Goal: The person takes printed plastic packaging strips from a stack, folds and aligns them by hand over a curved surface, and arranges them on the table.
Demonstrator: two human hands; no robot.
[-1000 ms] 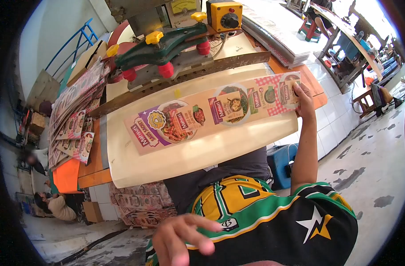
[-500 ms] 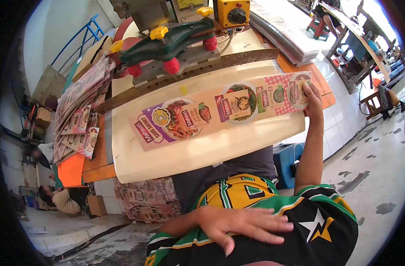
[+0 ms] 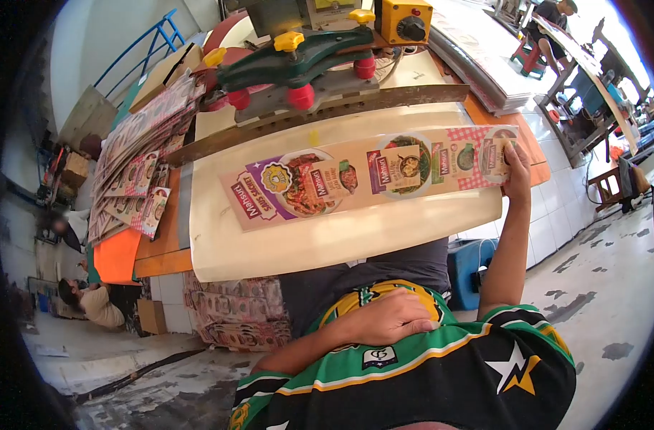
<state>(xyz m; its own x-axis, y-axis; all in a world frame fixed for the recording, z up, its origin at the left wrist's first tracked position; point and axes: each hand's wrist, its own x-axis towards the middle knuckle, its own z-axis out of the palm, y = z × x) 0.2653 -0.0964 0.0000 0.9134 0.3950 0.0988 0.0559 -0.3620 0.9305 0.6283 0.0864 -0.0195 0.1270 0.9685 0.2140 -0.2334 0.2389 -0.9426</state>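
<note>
Right hand (image 3: 517, 172) was closed on the right end of the printed strip (image 3: 366, 175), thumb over the print, narrow grip. I had the strip lying lengthwise over the cream sheet (image 3: 341, 244), its right end higher in the head view than its left. Left hand (image 3: 397, 315) rested on the jersey (image 3: 427, 358), fingers bent; I couldn't tell if it pinched any fabric. Cream sheet was on the orange table (image 3: 162, 264), with the metal bar (image 3: 327, 118) along its far side. Beyond the bar I saw the dark green clamp (image 3: 291, 68), yellow knobs on top, red feet below, and the yellow control box (image 3: 404, 23) beside it. Overlapping printed cards (image 3: 137, 154) sat left of the sheet, near orange paper (image 3: 117, 256). Blue container (image 3: 468, 276) was below, right of the lap.
</note>
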